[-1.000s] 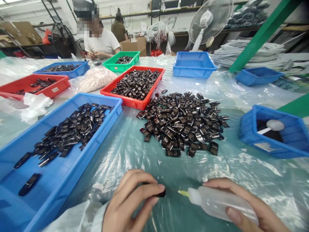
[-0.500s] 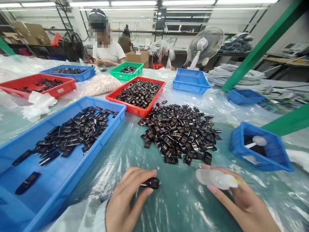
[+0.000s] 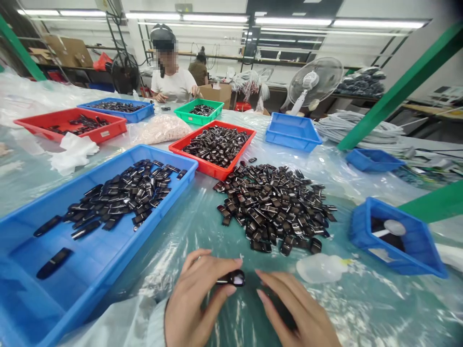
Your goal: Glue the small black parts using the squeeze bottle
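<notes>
My left hand (image 3: 197,299) pinches a small glossy black part (image 3: 233,278) between thumb and fingertips, low in the middle of the view. My right hand (image 3: 292,311) lies just right of it, fingers stretched toward the part and holding nothing. A translucent squeeze bottle (image 3: 320,268) with a yellow tip rests on its side on the plastic-covered table, to the right of my right hand. A loose pile of the same black parts (image 3: 273,205) spreads out beyond my hands.
A large blue tray (image 3: 21,294) of black parts fills the left. Further back stand red trays (image 3: 206,166), a green tray (image 3: 181,115) and blue trays (image 3: 292,140). A small blue bin (image 3: 405,265) is at right. A person sits at the table's far end.
My right hand has laid the squeeze bottle down on the table and moved left toward the black part. My left hand still grips the part. The view has tilted upward.
</notes>
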### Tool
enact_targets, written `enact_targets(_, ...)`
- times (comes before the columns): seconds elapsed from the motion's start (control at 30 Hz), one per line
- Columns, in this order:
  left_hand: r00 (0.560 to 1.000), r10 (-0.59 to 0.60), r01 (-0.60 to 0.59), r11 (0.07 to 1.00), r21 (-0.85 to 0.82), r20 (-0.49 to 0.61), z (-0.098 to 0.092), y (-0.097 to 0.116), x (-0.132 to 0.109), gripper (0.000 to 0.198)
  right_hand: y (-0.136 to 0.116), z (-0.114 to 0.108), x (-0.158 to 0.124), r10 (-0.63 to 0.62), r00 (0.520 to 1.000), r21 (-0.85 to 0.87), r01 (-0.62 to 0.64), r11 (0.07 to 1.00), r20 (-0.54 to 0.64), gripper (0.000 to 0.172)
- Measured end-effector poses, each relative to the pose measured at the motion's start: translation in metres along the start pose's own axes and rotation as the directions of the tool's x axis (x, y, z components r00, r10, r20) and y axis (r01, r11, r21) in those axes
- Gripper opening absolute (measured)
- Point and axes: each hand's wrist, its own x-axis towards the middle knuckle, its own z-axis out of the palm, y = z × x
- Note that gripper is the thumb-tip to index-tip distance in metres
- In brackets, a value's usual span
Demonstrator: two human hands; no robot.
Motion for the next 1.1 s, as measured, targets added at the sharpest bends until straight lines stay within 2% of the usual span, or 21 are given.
enact_targets(0.1,0.996,-0.090,0.089,0.996,-0.030,-0.012,-0.001,-0.001,-0.002,0.023,-0.003,0.019,0.024,0.016,0.999,-0.100,-0.012,0.995,0.037,0.032)
enact_targets(0.17,0.991,-0.135,0.136,0.988,-0.074,0.011,-0.001,-0.002,-0.003,0.026,-0.003,0.028,0.035,0.017,0.999,-0.097,-0.014,0.995,0.032,0.038)
enact_targets(0.27,0.987,-0.140,0.146,0.986,-0.082,0.074,-0.002,-0.004,-0.004,0.029,-0.001,0.030,0.040,0.021,0.999,-0.052,-0.020,0.998,0.030,0.040)
enact_targets(0.37,0.991,-0.102,0.108,0.992,-0.066,0.088,-0.003,-0.004,-0.005,0.029,0.004,0.024,0.036,0.030,0.999,0.055,-0.032,0.998,0.042,0.029)
enact_targets(0.47,0.997,0.000,0.000,1.000,0.001,0.072,-0.005,-0.003,-0.008,0.029,0.006,0.013,0.029,0.038,0.997,0.168,-0.050,0.985,0.071,0.018)
enact_targets(0.53,0.996,0.062,-0.067,0.995,0.070,0.066,-0.006,-0.003,-0.010,0.029,0.004,0.004,0.025,0.091,0.989,0.296,-0.121,0.948,0.113,0.018)
enact_targets(0.6,0.994,0.090,-0.097,0.989,0.114,0.064,-0.006,-0.002,-0.013,0.029,0.000,-0.005,0.023,0.202,0.960,0.491,-0.273,0.827,0.193,0.018)
enact_targets(0.7,0.990,0.106,-0.117,0.987,0.114,0.094,-0.005,-0.002,-0.013,0.027,-0.008,-0.016,0.022,0.329,0.852,0.722,-0.521,0.456,0.407,0.013)
enact_targets(0.8,0.985,0.120,-0.131,0.988,0.078,0.125,-0.004,0.000,-0.012,0.023,-0.014,-0.022,0.021,0.303,0.748,0.765,-0.639,0.084,0.591,0.010)
enact_targets(0.87,0.984,0.129,-0.137,0.989,0.063,0.122,-0.004,0.003,-0.010,0.021,-0.017,-0.022,0.021,0.259,0.717,0.756,-0.648,-0.092,0.647,0.017)
enact_targets(0.9,0.984,0.133,-0.141,0.988,0.060,0.114,-0.003,0.004,-0.009,0.021,-0.018,-0.021,0.021,0.236,0.713,0.750,-0.645,-0.148,0.660,0.019)
enact_targets(0.97,0.986,0.140,-0.145,0.987,0.062,0.086,-0.003,0.006,-0.007,0.021,-0.019,-0.019,0.021,0.194,0.713,0.739,-0.643,-0.201,0.674,0.021)
enact_targets(1.1,0.986,0.154,-0.158,0.986,0.056,0.067,-0.002,0.009,-0.004,0.020,-0.021,-0.016,0.023,0.162,0.717,0.734,-0.647,-0.205,0.677,0.023)
